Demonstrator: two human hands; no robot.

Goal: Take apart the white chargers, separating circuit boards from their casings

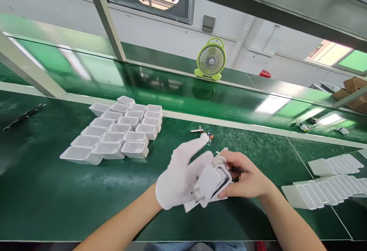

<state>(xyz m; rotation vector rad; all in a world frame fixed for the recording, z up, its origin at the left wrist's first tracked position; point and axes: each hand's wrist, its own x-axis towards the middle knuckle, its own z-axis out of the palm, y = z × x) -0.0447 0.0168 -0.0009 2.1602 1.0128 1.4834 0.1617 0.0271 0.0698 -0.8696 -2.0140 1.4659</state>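
Note:
Near the front edge of the green table, my gloved left hand (183,170) is closed around white plastic parts, among them a plug piece (207,184) with metal prongs. Its thumb and forefinger stand apart at the top. My bare right hand (248,176) grips the right side of an open white housing (226,180), which touches the plug piece. Small white bits show between the hands at the top; their shape is unclear. Just beyond my left fingertips lies a small pile of coloured parts (210,137) on the table.
Rows of open white cases (120,128) stand at the left. Stacked white covers (323,193) lie at the right. A green fan (211,61) stands on the ledge behind. A dark thin strip (24,116) lies far left.

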